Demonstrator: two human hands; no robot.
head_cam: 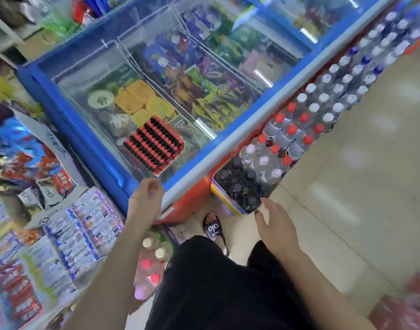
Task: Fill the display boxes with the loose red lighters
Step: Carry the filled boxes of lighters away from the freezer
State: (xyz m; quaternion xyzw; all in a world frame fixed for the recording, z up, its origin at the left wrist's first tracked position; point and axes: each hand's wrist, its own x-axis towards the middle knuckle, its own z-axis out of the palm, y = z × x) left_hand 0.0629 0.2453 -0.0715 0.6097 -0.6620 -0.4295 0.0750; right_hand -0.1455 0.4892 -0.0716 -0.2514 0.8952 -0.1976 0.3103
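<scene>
Lighters (154,144) sit packed in neat rows in a display box on top of the glass lid of a blue freezer (90,139). They stand up with black tops and red bodies (the picture is blurry, so small parts are hard to tell). The box is long from about ten o'clock to four o'clock, and its rows run the other way.

The left hand (146,198) is at the near corner of the freezer, with fingers loosely curled and nothing in them. The box lies at about twelve o'clock from this hand, close by. The right hand (274,225) hangs lower, near a pack of dark bottles (242,186), fingers spread and holding nothing. It is farther from the box, which lies toward ten o'clock from it. I think the left hand should reach first.
</scene>
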